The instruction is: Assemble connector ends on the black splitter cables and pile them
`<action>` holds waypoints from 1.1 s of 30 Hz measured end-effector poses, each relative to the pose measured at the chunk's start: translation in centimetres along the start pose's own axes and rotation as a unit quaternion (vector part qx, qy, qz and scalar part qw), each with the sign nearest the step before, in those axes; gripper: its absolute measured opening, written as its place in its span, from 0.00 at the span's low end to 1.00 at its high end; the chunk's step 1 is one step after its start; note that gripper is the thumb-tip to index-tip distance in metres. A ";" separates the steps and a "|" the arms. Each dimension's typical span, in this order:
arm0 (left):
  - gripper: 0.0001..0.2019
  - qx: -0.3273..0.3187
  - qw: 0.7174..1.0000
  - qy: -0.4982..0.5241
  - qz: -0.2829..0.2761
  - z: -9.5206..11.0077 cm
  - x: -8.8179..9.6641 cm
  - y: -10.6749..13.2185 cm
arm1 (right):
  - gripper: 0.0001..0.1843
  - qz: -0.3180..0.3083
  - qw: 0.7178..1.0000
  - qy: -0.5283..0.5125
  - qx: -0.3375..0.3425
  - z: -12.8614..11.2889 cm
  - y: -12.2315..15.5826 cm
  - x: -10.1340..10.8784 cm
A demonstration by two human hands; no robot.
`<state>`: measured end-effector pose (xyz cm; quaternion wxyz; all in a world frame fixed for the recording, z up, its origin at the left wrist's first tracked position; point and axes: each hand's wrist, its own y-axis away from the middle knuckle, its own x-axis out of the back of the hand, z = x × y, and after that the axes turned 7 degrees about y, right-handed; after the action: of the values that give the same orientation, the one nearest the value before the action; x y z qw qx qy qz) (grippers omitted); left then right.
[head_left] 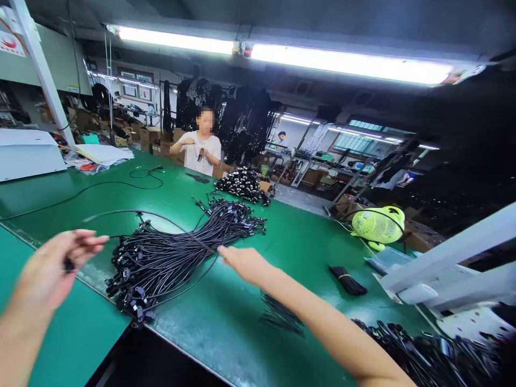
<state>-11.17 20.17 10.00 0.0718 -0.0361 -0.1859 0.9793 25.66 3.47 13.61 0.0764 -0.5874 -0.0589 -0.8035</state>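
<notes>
My left hand (56,267) is at the left above the table edge, fingers curled round a small dark piece (69,264) that looks like a cable's connector end. A short black strand shows at its fingertips. Over the middle of the table, my right hand (244,263) pinches a black cable (173,221), which arches leftward over the pile and blurs at its far end. Between both hands lies a large bundle of black cables (181,250), with clustered connectors at both ends. My right fingertips are at the bundle's near side.
The green table (193,338) has a dark gap at its front. Behind the bundle sits a heap of coiled cables (242,183); a co-worker (203,142) handles cables there. Rightward are a tied black bundle (347,280), loose dark strands (282,313), more cables (435,349), a green fan (378,224) and white posts.
</notes>
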 end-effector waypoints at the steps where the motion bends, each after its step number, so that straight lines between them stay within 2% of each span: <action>1: 0.17 0.037 0.999 0.017 -0.015 0.1 -2.3 1.2 | 0.09 -0.002 0.999 -0.012 0.040 -1.9 0.8 -0.4; 3: 0.18 0.076 0.985 -0.032 -0.154 0.4 -7.5 4.2 | 0.08 0.024 0.994 -0.036 0.098 -4.8 2.0 -0.5; 5: 0.17 0.074 0.951 -0.048 -0.297 0.9 -11.9 7.1 | 0.11 0.065 0.992 -0.044 0.100 -5.8 2.8 0.1; 7: 0.17 0.109 0.904 0.004 -0.414 1.5 -14.5 9.2 | 0.15 0.098 0.992 -0.048 0.057 -4.8 3.4 0.8; 9: 0.18 0.176 0.859 0.088 -0.472 1.9 -15.5 10.0 | 0.18 0.114 0.991 -0.067 0.008 -2.7 4.1 0.9; 13: 0.17 0.332 0.790 0.252 -0.451 2.0 -14.8 9.5 | 0.20 0.124 0.982 -0.132 -0.055 1.2 6.4 -0.8; 16: 0.15 0.376 0.771 0.320 -0.402 1.7 -14.3 8.8 | 0.19 0.130 0.971 -0.183 -0.081 2.2 7.9 -2.4; 22: 0.13 0.397 0.770 0.397 -0.303 2.3 -12.6 7.1 | 0.17 0.170 0.943 -0.249 -0.140 3.4 9.6 -4.5; 25: 0.11 0.380 0.792 0.412 -0.244 2.8 -11.1 6.1 | 0.18 0.191 0.934 -0.245 -0.176 4.5 10.4 -5.3; 28: 0.11 0.375 0.812 0.387 -0.226 2.8 -10.2 5.4 | 0.17 0.219 0.928 -0.228 -0.196 4.8 11.2 -5.8; 31: 0.11 0.377 0.819 0.376 -0.212 2.4 -10.4 5.3 | 0.16 0.251 0.928 -0.195 -0.197 4.2 11.6 -5.8; 33: 0.12 0.370 0.821 0.389 -0.196 2.1 -11.1 5.4 | 0.16 0.257 0.940 -0.132 -0.183 3.2 11.7 -5.4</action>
<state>-1.07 12.73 10.44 0.3365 -0.3471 0.2305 0.8445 32.48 -7.19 9.50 0.1635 -0.6875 0.2324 -0.6683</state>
